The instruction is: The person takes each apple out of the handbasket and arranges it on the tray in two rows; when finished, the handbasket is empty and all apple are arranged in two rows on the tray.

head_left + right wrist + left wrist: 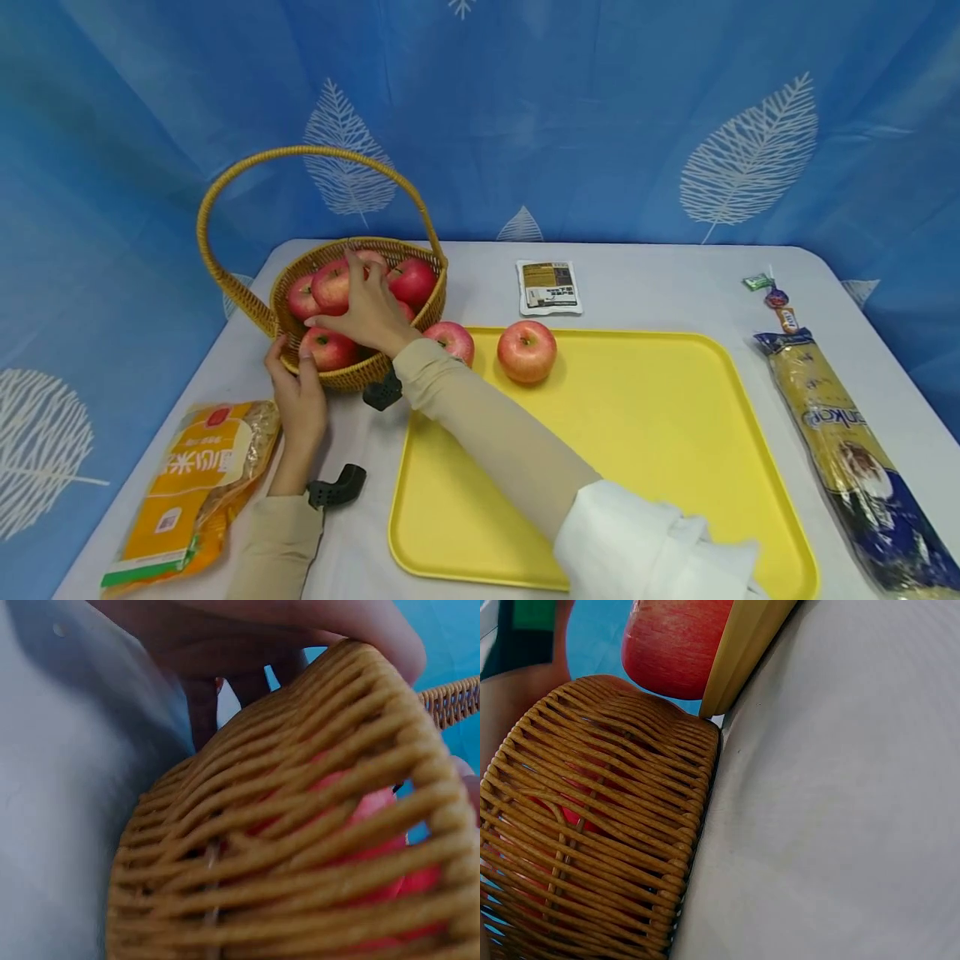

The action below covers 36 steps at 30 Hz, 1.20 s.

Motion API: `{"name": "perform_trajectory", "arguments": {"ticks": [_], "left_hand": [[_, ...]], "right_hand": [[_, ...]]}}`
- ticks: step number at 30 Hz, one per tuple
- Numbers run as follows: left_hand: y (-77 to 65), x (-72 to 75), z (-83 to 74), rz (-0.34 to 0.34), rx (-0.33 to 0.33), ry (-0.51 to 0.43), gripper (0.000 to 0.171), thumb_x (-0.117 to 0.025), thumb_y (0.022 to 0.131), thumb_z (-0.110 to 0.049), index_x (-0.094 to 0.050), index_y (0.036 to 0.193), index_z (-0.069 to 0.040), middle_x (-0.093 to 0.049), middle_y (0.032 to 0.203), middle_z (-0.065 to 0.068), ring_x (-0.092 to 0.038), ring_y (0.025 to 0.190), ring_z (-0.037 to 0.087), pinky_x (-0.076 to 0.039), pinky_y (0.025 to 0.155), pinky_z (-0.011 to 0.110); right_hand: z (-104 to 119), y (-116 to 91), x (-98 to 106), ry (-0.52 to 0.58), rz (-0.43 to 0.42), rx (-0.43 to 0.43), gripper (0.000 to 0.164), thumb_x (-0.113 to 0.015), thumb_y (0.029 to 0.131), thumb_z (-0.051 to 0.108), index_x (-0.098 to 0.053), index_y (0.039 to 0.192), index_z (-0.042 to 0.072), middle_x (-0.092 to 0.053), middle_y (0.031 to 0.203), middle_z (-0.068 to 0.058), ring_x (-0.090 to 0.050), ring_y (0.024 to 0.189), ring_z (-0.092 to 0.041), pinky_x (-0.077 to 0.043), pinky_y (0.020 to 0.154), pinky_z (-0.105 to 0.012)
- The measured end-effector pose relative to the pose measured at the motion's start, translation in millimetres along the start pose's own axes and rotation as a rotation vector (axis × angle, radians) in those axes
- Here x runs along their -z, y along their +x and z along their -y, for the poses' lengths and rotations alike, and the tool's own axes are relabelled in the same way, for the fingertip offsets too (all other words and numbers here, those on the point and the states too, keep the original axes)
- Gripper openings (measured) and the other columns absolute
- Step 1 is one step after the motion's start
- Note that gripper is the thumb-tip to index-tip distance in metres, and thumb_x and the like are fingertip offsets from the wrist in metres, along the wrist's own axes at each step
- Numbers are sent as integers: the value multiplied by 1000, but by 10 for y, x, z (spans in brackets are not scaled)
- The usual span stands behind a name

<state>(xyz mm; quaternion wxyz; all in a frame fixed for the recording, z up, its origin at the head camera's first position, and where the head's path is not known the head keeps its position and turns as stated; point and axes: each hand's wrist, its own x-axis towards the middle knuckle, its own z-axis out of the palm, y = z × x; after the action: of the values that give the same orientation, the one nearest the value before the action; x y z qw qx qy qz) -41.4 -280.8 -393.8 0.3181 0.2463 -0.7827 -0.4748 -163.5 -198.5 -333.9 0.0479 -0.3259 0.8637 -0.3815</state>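
Note:
A woven basket [351, 380] with a tall arched handle [210, 200] stands at the back left, holding several red apples. My right hand [378, 312] reaches in over its near rim, thumb and fingers spread round an apple [328, 287] on top of the pile. Another apple [328, 348] lies below the thumb. With my left hand [300, 408] I grip the basket's front-left rim. Close up in the left wrist view is the woven wall [607, 817]. The right wrist view has the basket wall [300, 847] with fingers [360, 622] across its rim.
A yellow tray [637, 433] fills the middle, with two apples [527, 352] near its back-left edge. Behind it lies a flat packet [549, 287]. An orange grain bag [187, 492] lies left; a long gold-blue package [847, 442] and small candies [776, 297] lie right.

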Motion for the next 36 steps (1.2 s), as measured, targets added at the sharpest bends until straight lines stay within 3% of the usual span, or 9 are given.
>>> {"name": "perform_trajectory", "arguments": {"ticks": [3, 7, 10, 21, 28, 36], "left_hand": [[3, -1, -5, 4, -3, 9, 49, -37, 96, -33, -25, 136, -7, -28, 145, 10, -22, 136, 20, -15, 113, 40], [-1, -1, -7, 4, -3, 16, 50, -37, 96, -34, -25, 136, -7, -28, 145, 11, -23, 136, 20, -16, 112, 40], [-5, 0, -18, 7, -8, 10, 50, -38, 96, -33, -26, 136, -6, -28, 145, 11, -23, 136, 21, -16, 112, 40], [2, -1, -24, 2, -2, 7, 49, -39, 96, -33, -26, 136, -7, -28, 145, 10, -23, 136, 20, -16, 113, 39], [11, 0, -24, 1, 3, 12, 49, -38, 96, -33, -26, 136, -7, -28, 145, 11, -23, 136, 20, -16, 113, 40], [4, 6, -30, 4, 1, 15, 49, -37, 96, -33, -25, 137, -7, -28, 145, 10, -22, 136, 21, -15, 113, 40]], "right_hand": [[-1, 21, -12, -16, 4, -10, 106, -65, 70, 59, -2, 146, 20, -20, 144, -16, -38, 127, -31, -46, 91, -36], [-38, 24, -35, -39, -7, -7, 98, -62, 76, 54, -3, 146, 22, -23, 143, -17, -56, 107, -30, -52, 75, -33], [-54, 26, -38, -63, -20, -5, 91, -61, 78, 51, -6, 146, 25, -27, 142, -16, -59, 101, -30, -52, 69, -32], [-86, 6, -1, -12, 13, 82, 84, -61, 79, 49, -10, 144, 37, -27, 139, -22, -48, 117, -35, -50, 83, -42], [-106, -19, 33, 18, 41, 115, 70, -60, 81, 49, -24, 141, 38, -20, 144, -21, -39, 126, -34, -38, 99, -45], [-130, -63, 38, 63, 6, 119, 67, -65, 78, 47, -34, 137, 37, -32, 138, -13, -46, 119, -26, -46, 91, -39]]}}
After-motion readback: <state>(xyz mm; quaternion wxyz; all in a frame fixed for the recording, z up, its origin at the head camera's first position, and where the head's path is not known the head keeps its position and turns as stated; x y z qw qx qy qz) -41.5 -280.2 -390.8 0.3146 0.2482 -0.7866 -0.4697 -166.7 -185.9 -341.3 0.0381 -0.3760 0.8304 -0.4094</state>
